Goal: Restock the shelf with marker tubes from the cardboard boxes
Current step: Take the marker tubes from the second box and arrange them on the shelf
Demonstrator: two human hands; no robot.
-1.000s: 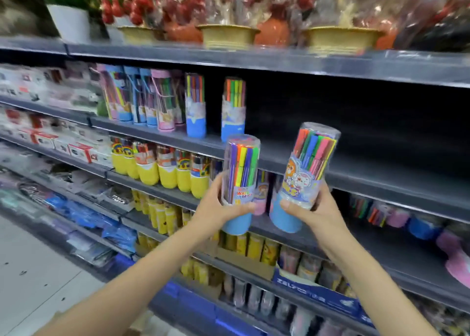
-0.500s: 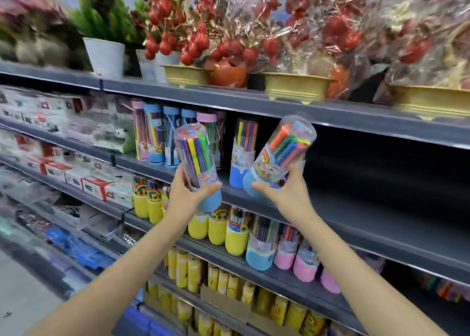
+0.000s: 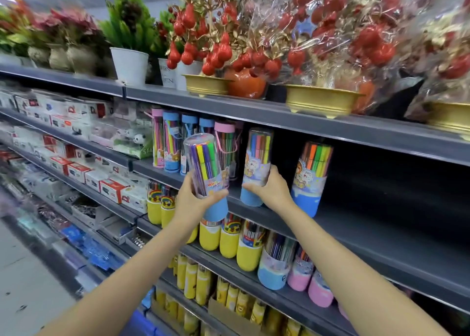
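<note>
Both hands have risen toward the shelf since half a second ago, and the right-hand tube, tilted then, now stands upright on the shelf board. The right hand [image 3: 273, 192] has fingers and thumb wrapped around the lower part of that marker tube [image 3: 256, 166], its blue base resting on the grey shelf [image 3: 356, 223] at the middle of the frame. Just to its right stands another marker tube with a blue base [image 3: 311, 180], apart from the hand. The left hand [image 3: 193, 203] grips a second clear marker tube [image 3: 207, 175] around its lower body, held in the air in front of the shelf edge and leaning slightly to the left, its blue base pointing down and to the right. This held tube partly covers a row of pink- and blue-lidded tubes [image 3: 173, 145] standing further back on the same shelf, left of centre. Below the hands, the next shelf down carries yellow-based tubes [image 3: 229, 241] and, to their right, blue and pink ones [image 3: 300, 274]. At the left of the frame, white and red boxes [image 3: 112, 188] line the shelves. Across the top of the frame, the uppermost shelf holds potted artificial plants [image 3: 129, 43] and wrapped red-fruit arrangements in gold bowls [image 3: 320, 99].
</note>
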